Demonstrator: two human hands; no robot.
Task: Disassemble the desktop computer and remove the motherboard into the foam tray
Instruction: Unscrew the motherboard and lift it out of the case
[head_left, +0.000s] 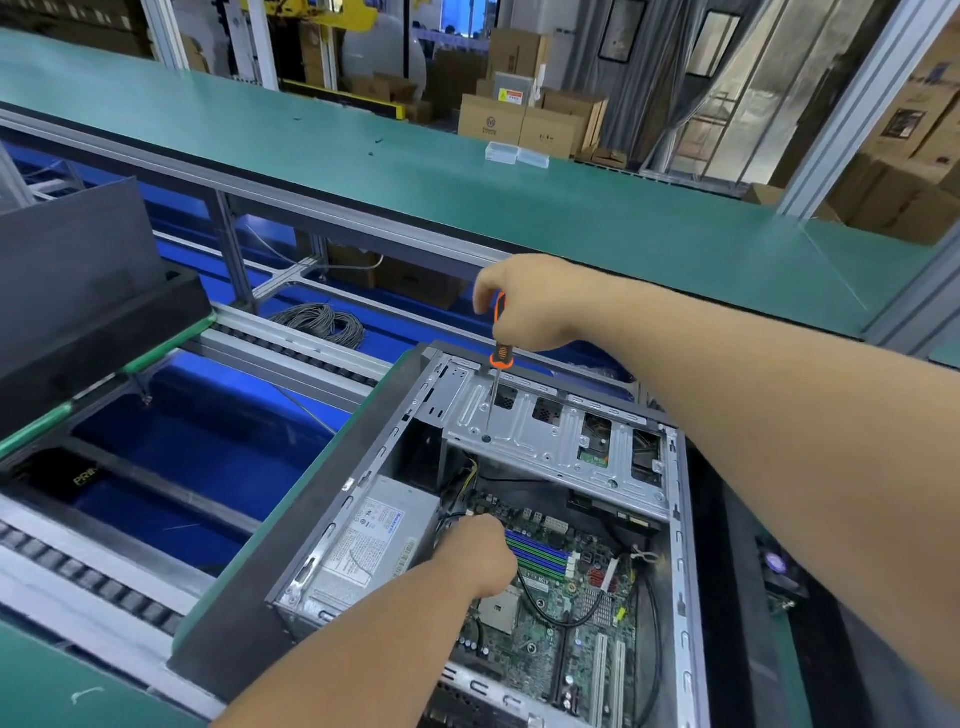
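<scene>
A: Where is the motherboard (550, 597) now?

B: I see it lying flat on the bottom of the open computer case (680, 571), below the silver drive cage (550, 436). It is not out yet. The foam tray I cannot identify with certainty in this view.

A: And the hands?

B: My right hand (524, 306) grips the orange and black screwdriver (497, 358); the fingers are curled around its handle. The shaft stands nearly upright and the tip sits on a dark screw (487, 439) on the cage. My left hand (478, 556) is inside the case, near the blue and green memory slots (537, 553), beside the power supply (363, 551). Its fingers are curled downward at the upper left corner of the board, but what they hold, if anything, I cannot tell.

A: What can go wrong?

B: I think the tip can slip off the screw if the shaft tilts, and then it scratches the cage or falls toward the board. A loose screw can also drop between the components. The left hand could press on the slots or pull a wire by accident.

A: What is in the way?

B: The cage covers the upper part of the board. A black cable (566, 613) loops over the board, and yellow wires (467, 475) run down near the supply. Around the case are the green worktop (467, 171), a roller conveyor (291, 343) and a coil of grey cable (324, 319).
</scene>
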